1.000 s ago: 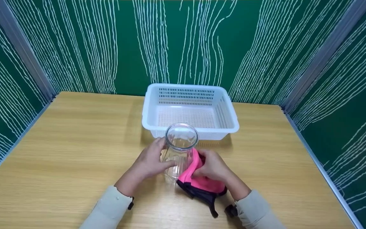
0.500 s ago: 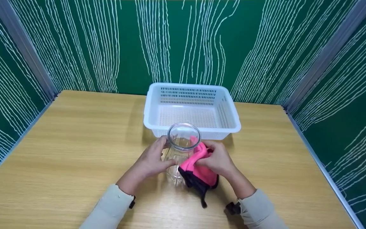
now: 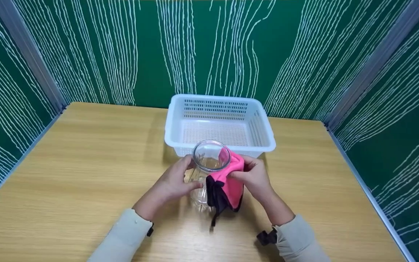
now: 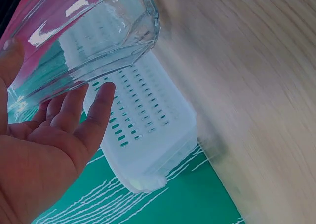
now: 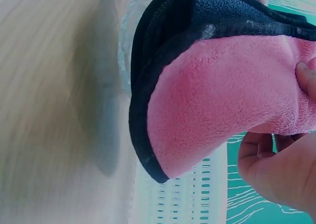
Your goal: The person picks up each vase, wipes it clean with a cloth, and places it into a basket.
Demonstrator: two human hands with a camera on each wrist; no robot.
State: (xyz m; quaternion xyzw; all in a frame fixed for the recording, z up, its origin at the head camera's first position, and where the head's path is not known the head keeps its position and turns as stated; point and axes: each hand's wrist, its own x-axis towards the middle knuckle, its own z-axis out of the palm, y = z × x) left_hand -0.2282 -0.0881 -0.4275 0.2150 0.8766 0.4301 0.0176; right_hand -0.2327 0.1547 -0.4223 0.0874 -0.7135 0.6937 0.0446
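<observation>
A clear, wide-mouthed glass jar (image 3: pixel 201 174) stands upright before me, its rim towards the camera. My left hand (image 3: pixel 175 182) holds it from the left, thumb at the front and fingers at the far side; the left wrist view shows the fingertips against the faceted glass (image 4: pixel 108 36). On the other side, my right hand (image 3: pixel 256 178) pinches a pink cloth with a dark border (image 3: pixel 234 187) between thumb and fingers. The cloth lies along the jar's right side near the rim, its dark lower part hanging down. In the right wrist view the cloth (image 5: pixel 222 85) covers most of the jar.
Just behind the jar sits a white plastic basket (image 3: pixel 215 109) with slotted walls. The wooden table (image 3: pixel 96 163) ends at green walls with white wavy lines (image 3: pixel 147 54). Grey metal posts (image 3: pixel 373 62) stand at the back corners.
My right hand has moved up along the jar's right side, drawing the cloth up towards the rim. The left hand has kept its hold, and the jar has hardly shifted.
</observation>
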